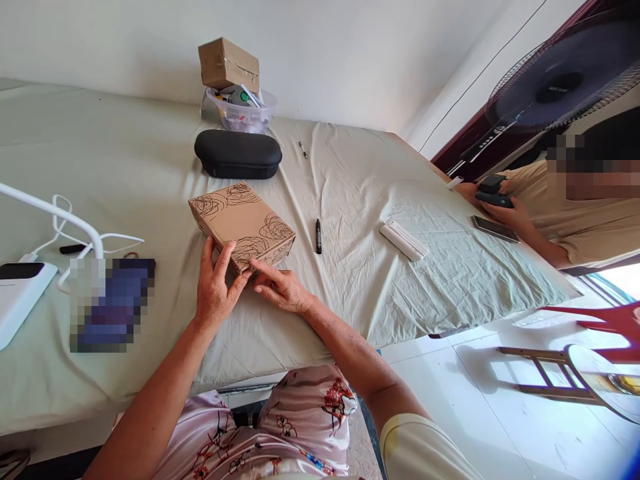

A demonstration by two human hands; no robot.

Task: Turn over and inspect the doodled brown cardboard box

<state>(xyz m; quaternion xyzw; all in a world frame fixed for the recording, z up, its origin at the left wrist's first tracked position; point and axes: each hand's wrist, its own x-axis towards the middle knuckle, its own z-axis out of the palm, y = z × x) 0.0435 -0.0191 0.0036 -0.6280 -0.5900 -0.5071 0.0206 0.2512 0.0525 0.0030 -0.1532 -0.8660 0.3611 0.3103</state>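
Note:
A flat brown cardboard box [242,223] printed with dark rose outlines lies on the pale green cloth in front of me. My left hand [215,287] rests against its near left corner, thumb and fingers spread along the edge. My right hand [281,287] touches the near side of the box, fingers curled together and pressing at the lower edge. Neither hand lifts the box; it sits flat on the table.
A black marker [318,236] and a white oblong case [403,241] lie right of the box. Behind it are a black zip case [237,154], a plastic tub [241,111] with a taped carton on top, and a pen. White cables and a power bank [20,293] sit left. A seated person [565,200] at right holds a dark device; a fan stands behind.

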